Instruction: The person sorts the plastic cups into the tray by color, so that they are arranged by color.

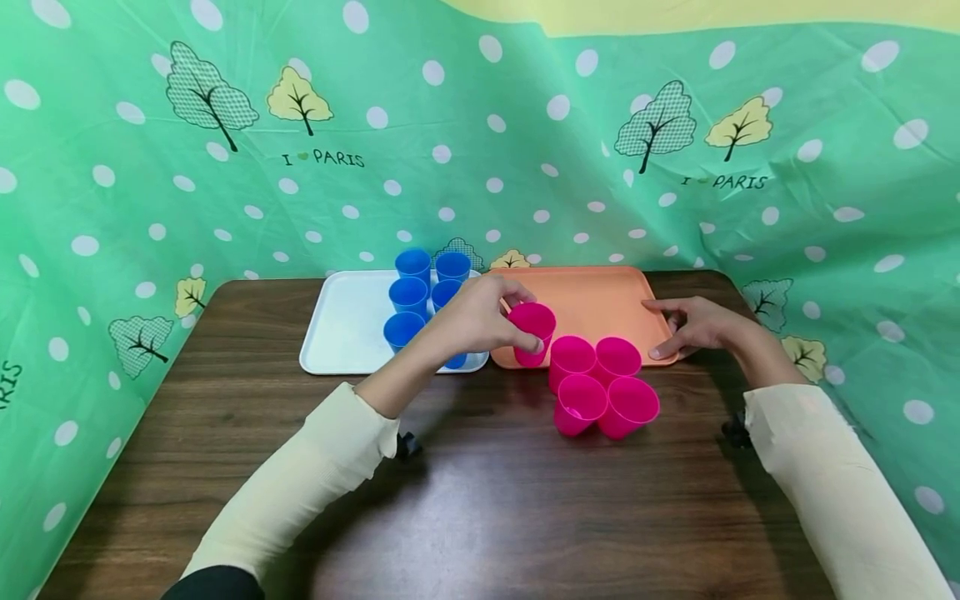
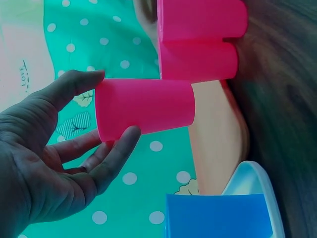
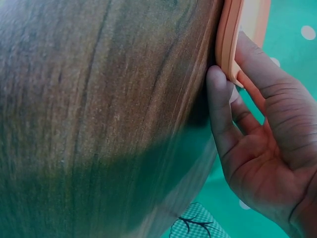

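Note:
In the head view my left hand (image 1: 483,317) pinches a pink cup (image 1: 531,323) by its sides, over the left front corner of the orange tray (image 1: 592,304). The left wrist view has this cup (image 2: 146,106) between thumb and fingers. My right hand (image 1: 697,325) holds the orange tray at its right edge; up close, the thumb and fingers meet at the tray's rim (image 3: 228,49). Several more pink cups (image 1: 581,404) stand upright in a tight group on the table, just in front of the orange tray.
A white tray (image 1: 345,325) sits left of the orange one, with several blue cups (image 1: 408,293) in rows on its right half, partly hidden by my left hand. The brown wooden table (image 1: 480,517) backs onto a green dotted cloth (image 1: 450,108).

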Available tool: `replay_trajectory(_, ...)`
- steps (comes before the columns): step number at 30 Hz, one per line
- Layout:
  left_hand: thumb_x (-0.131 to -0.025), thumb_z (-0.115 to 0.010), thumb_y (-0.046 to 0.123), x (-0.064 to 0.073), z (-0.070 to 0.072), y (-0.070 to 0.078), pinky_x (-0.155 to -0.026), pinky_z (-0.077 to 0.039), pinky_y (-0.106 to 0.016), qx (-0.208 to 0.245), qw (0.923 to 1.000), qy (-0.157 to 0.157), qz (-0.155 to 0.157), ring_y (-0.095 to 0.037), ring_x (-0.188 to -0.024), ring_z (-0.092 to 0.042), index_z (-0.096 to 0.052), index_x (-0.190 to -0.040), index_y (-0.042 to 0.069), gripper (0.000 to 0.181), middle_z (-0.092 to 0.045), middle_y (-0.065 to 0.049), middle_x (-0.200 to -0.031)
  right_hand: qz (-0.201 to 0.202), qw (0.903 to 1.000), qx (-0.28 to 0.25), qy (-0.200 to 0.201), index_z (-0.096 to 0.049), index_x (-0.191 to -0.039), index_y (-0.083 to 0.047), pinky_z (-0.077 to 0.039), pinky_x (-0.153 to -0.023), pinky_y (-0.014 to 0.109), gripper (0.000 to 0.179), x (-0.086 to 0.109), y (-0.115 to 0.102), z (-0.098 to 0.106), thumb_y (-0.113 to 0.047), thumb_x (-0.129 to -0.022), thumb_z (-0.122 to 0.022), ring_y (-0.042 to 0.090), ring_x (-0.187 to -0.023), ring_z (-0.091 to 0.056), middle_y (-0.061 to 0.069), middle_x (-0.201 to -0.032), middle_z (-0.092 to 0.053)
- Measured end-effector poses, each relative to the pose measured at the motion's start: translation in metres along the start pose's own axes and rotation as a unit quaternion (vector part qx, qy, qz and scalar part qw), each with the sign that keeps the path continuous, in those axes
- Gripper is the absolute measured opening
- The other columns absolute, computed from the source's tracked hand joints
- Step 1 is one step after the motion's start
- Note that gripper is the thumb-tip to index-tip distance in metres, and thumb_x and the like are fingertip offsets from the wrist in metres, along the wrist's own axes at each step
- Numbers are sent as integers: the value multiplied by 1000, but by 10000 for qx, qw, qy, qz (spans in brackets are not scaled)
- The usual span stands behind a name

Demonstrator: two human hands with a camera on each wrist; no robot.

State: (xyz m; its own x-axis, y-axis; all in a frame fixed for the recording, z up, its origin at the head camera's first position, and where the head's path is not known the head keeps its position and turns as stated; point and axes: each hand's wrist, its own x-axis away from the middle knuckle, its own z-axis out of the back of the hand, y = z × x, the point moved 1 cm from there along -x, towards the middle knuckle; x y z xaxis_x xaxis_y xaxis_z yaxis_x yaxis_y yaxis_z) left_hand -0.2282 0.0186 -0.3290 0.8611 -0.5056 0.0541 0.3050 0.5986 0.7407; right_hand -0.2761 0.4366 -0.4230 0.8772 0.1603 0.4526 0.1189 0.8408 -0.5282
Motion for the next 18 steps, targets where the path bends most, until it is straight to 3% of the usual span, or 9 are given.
replay_trajectory(9,-81,-103,23,-16,5,1,-75,-68,-31,234,9991,225,260,-25,-111,-71,-76,-140,9,67,-76,-8,-120,-45,10000,63,-7,-33,-175,0,-67,-72,31,108,1,-1,1,-23,-91,-97,22,-79,-65,12,-102,-51)
replay_trajectory(18,-80,-103,20,-37,-3,-9,-80,-70,-33,365,9967,435,580,-27,-117,-71,-72,-144,7,72,-75,-10,-127,-74,10000,61,-26,-32,-175,0,-67,-72,31,108,2,-2,0,-23,-91,-97,23,-81,-63,13,-103,-50)
